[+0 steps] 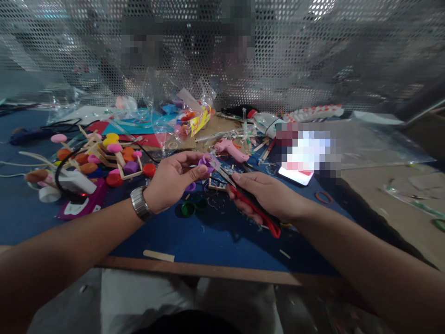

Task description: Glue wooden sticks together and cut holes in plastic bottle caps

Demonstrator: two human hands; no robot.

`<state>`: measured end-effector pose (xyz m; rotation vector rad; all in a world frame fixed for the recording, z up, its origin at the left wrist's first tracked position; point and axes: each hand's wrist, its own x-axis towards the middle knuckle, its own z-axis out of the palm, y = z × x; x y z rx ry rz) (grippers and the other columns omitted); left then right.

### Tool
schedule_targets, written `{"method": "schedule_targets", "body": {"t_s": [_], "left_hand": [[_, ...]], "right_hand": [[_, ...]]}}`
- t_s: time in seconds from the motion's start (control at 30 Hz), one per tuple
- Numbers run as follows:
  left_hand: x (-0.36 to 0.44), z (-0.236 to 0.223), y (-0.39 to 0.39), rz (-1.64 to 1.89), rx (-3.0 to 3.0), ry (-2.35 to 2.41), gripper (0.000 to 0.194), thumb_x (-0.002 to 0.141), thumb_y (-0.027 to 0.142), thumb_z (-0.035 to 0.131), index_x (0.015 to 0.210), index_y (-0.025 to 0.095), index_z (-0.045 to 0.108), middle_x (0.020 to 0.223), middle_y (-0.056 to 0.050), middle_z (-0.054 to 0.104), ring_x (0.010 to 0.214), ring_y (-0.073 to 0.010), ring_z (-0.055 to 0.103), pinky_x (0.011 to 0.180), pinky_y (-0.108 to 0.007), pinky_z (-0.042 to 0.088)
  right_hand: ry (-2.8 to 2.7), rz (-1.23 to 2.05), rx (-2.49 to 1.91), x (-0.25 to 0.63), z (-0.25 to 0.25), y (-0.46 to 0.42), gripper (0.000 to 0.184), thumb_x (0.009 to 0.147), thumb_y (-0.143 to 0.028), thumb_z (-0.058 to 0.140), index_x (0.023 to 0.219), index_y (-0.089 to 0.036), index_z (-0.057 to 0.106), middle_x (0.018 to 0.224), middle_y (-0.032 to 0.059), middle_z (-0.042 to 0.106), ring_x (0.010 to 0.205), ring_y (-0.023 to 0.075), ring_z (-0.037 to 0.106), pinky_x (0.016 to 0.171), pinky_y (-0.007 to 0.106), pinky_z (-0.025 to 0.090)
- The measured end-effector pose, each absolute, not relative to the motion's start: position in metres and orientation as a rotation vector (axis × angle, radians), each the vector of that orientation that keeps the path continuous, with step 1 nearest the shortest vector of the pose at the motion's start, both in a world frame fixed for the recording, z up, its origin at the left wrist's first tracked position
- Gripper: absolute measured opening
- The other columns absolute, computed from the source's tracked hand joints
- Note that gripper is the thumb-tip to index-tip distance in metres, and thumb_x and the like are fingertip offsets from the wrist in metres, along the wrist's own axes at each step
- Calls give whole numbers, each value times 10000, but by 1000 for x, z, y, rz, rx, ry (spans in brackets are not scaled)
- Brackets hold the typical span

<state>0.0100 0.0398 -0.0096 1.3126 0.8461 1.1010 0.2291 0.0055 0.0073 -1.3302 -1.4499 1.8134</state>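
Over the tabletop [215, 247], the left hand [172, 178] pinches a purple cap [207, 163] — the right hand [259, 192] grips scissors [251, 204], blades at its rim. Cutting seems underway, the cap not yet apart. Leftward, sticks [134, 175] and bright pieces [111, 138] look already assembled. Two green caps [188, 209] show nothing inside; a bottle [267, 123] lies beyond, contents unclear.

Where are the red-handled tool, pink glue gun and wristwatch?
Red-handled tool [253, 203]: head view, on a handle.
Pink glue gun [232, 149]: head view, on its body.
Wristwatch [140, 203]: head view, on its metal band.
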Motion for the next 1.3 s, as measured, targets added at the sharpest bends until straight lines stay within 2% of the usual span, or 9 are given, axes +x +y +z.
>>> {"method": "schedule_targets", "body": {"t_s": [0.17, 0.4, 0.67, 0.93, 1.17, 1.3], "left_hand": [[9, -12, 41, 1119, 1340, 887, 436, 706, 411, 899, 1042, 170, 760, 1055, -93, 788, 875, -193, 761, 739, -281, 609], [9, -12, 41, 1088, 1397, 925, 465, 707, 444, 888, 1046, 155, 754, 1018, -103, 790, 834, -205, 757, 630, -257, 575], [12, -10, 39, 1030, 1282, 822, 454, 696, 422, 900, 1011, 135, 746, 979, -84, 789, 803, -161, 740, 802, -303, 613], [14, -11, 38, 1062, 1330, 854, 429, 675, 402, 913, 967, 135, 746, 946, -67, 784, 790, -148, 719, 771, -277, 611], [13, -14, 41, 1112, 1348, 900, 488, 699, 453, 887, 1046, 144, 737, 1012, -92, 787, 806, -158, 731, 626, -214, 553], [13, -14, 41, 1144, 1382, 934, 490, 663, 430, 912, 1008, 131, 735, 1000, -91, 786, 823, -152, 724, 673, -219, 565]], "right_hand": [[-1467, 1805, -1344, 229, 7, 5, 462, 999, -588, 452, 769, -198, 548, 456, -56, 498, 295, 77, 427, 299, 168, 325], [-1513, 1768, -1373, 229, 7, 2, 456, 1017, -570, 422, 781, -198, 538, 469, -61, 501, 309, 73, 445, 306, 161, 349], [-1543, 1815, -1332, 228, 8, 1, 449, 1046, -515, 380, 777, -193, 540, 464, -61, 491, 298, 67, 430, 309, 152, 350], [-1516, 1835, -1331, 224, 9, 0, 436, 1063, -467, 343, 783, -192, 534, 463, -59, 495, 294, 70, 439, 306, 146, 348], [-1494, 1820, -1331, 226, 7, 3, 438, 1074, -446, 324, 787, -190, 533, 461, -63, 494, 294, 65, 434, 302, 143, 351], [-1504, 1810, -1354, 224, 9, 1, 448, 1081, -431, 301, 780, -188, 528, 459, -63, 494, 290, 61, 440, 299, 136, 338]]}}
